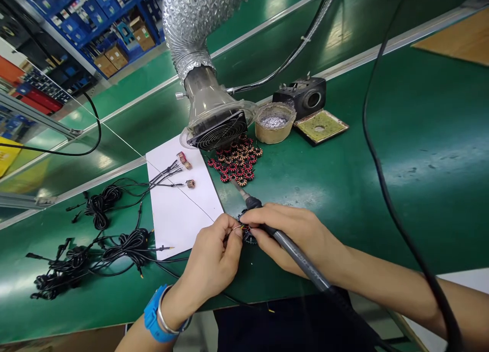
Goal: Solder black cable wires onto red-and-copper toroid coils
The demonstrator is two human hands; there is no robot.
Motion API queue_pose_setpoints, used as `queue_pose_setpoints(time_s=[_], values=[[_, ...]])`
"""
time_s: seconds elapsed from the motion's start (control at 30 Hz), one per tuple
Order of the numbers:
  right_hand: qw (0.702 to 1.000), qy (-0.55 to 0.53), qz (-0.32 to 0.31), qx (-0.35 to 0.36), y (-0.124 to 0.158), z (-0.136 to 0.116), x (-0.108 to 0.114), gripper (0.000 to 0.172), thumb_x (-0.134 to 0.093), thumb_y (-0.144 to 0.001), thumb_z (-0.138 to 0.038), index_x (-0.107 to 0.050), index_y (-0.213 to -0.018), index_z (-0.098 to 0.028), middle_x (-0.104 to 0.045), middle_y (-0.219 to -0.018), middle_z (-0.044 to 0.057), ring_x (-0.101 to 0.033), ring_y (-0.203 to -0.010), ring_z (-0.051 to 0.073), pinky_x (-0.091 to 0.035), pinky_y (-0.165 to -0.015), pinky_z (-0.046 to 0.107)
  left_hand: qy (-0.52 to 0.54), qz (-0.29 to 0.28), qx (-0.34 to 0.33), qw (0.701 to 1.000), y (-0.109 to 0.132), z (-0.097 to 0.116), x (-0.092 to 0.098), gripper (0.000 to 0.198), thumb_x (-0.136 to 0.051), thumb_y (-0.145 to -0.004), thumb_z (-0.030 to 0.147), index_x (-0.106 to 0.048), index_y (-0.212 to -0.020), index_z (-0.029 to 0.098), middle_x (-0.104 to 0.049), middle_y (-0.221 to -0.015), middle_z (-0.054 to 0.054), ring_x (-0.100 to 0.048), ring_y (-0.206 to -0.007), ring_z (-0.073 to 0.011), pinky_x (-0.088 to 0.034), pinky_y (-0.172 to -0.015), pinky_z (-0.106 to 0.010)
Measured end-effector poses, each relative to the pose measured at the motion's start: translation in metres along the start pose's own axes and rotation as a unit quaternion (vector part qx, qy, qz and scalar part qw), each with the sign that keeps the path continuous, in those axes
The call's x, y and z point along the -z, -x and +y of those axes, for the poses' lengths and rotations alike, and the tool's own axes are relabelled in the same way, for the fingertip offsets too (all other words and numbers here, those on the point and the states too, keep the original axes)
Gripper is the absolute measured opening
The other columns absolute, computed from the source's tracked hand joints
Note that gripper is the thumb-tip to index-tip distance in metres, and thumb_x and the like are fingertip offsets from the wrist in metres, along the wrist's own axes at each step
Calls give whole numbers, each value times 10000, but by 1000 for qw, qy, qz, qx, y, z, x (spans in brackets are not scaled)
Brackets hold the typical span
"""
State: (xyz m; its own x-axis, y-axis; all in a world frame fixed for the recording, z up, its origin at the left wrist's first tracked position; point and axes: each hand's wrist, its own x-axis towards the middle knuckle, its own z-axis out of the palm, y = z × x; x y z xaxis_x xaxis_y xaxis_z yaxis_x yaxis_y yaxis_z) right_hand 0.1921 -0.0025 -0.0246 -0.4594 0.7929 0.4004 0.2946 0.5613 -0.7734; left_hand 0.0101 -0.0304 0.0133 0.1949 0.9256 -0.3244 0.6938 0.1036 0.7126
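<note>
My left hand [216, 255] is closed in a pinch on a thin solder wire [191, 199], which comes down from the upper left. In my right hand [301, 235] is a soldering iron [298, 255], its tip pointing up and left, away from the pinched fingers. Between my fingertips sits a small black-rimmed coil part [250, 237] with fine coloured wires; my fingers hide much of it. The thumb and fingers of my right hand also reach this part. Beyond the tip lies a pile of red and copper wound coils [237, 163].
A fume extractor hood [217, 123] hangs over the coils. Behind them stand a solder-filled pot [275, 128], an iron holder [305, 95] and a sponge tray [321, 127]. Black cable bundles [130, 245] lie left, beside white paper [171, 209]. A black cord [376, 163] dangles at right.
</note>
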Motion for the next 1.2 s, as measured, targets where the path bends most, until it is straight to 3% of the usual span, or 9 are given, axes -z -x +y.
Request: queue_pose_setpoints(time_s=[0.13,0.37,0.57,0.8,1.0,1.2], values=[[998,47,-50,15,-7,1,-1,295,-474,-846,-73,-592,-1081,-207,-648,-846,25,-613,-718,154,-470,-659,257,-7,4,-5,1000,1,1,-1,199,-369,-982,313,-464,-844,205,-488,-634,43,-417,-548,-120,-279,-535,-256],[966,216,-105,94,-13,-12,8,360,-446,-846,-84,-576,-1149,-228,-537,-722,8,-520,-605,185,-321,-515,301,-20,11,-17,1000,1,4,0,164,-374,-967,277,-472,-861,198,-484,-636,34,-404,-556,-132,-282,-542,-267],[988,110,-12,106,-9,-4,-1,291,-487,-892,-120,-543,-1155,-231,-576,-795,5,-546,-701,158,-406,-622,271,-14,6,-31,999,1,4,-1,156,-387,-960,256,-511,-897,185,-576,-731,-7,-481,-634,-147,-337,-596,-267],[997,32,-20,64,-6,-1,-4,285,-447,-912,-104,-545,-1152,-223,-660,-901,22,-620,-749,149,-497,-679,264,0,-3,-12,1000,0,10,3,209,-378,-968,284,-515,-845,187,-547,-659,19,-459,-579,-125,-325,-555,-251],[998,-15,52,34,-2,-3,-1,225,-502,-895,-77,-571,-1062,-211,-706,-931,30,-674,-793,139,-551,-729,245,75,7,28,997,-4,5,-2,184,-425,-945,279,-501,-802,190,-530,-590,50,-440,-530,-98,-312,-504,-208],[989,-30,147,-4,11,-1,12,294,-545,-904,-82,-600,-1163,-211,-715,-922,26,-680,-760,130,-552,-708,242,89,29,55,994,-2,5,-7,159,-430,-930,259,-520,-819,189,-550,-579,50,-467,-523,-95,-322,-504,-197]])
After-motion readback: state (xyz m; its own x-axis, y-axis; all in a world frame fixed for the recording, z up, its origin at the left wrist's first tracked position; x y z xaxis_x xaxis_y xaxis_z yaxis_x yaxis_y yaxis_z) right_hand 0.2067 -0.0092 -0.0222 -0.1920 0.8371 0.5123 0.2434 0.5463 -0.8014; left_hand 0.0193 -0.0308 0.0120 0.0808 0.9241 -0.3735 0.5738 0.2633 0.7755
